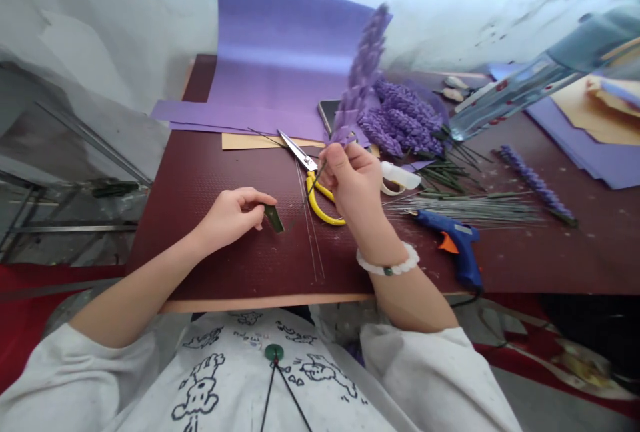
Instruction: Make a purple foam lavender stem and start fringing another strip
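Note:
Between the fingertips of my right hand (353, 175) is a purple paper lavender stem (366, 62), held upright with its flower spike pointing up and away. Its thin dark wire shows below my fingers. My left hand (237, 215) pinches a short dark green strip (274, 219), perhaps tape or paper, low over the table. Yellow-handled scissors (320, 202) lie open between my hands, partly behind my right hand. Several thin wires (311, 239) lie beside the scissors.
A blue glue gun (450, 235) lies right of my right wrist, near a bundle of wires (480, 209). Behind it are finished lavender stems (407, 115), a white tape dispenser (400, 175) and a tilted clear bottle (530, 79). Purple paper (270, 52) covers the back.

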### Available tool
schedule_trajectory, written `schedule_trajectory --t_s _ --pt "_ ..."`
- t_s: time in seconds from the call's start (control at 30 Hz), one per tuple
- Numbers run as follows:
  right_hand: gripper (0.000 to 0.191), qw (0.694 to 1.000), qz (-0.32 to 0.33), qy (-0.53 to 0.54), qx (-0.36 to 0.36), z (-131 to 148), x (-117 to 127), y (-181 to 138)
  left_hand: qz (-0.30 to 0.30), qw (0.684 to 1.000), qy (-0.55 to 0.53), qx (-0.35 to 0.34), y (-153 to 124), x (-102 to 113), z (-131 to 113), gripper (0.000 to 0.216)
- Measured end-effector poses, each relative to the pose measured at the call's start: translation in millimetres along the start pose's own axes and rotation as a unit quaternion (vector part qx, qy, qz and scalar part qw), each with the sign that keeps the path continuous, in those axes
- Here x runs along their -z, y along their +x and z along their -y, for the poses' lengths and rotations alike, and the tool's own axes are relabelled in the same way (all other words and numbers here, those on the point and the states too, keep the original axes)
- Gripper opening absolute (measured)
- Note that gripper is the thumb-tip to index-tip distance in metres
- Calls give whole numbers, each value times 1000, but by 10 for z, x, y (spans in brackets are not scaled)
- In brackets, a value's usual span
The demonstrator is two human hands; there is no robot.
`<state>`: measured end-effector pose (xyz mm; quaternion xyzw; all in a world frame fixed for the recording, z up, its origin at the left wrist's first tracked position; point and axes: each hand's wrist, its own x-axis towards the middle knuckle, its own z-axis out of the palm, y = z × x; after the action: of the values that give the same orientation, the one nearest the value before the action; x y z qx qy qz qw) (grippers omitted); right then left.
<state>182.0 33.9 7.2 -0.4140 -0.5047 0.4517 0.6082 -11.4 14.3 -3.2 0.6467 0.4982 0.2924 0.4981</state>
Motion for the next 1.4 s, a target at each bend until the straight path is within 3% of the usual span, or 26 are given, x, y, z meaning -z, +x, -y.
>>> schedule_trajectory --t_s 0.1,0.4,0.9,1.4 --pt "38 995 -51 -56 68 30 -53 -94 28 999 -19 31 10 -37 18 22" --pt "35 975 -69 -132 167 -25 -25 -132 64 995 -28 75 28 -54 -3 25" --pt "36 966 -67 -163 192 1 -40 -151 78 991 -50 93 34 -78 39 26" --pt "16 940 -9 -216 263 -40 -54 -226 102 984 -78 119 26 -57 19 24"
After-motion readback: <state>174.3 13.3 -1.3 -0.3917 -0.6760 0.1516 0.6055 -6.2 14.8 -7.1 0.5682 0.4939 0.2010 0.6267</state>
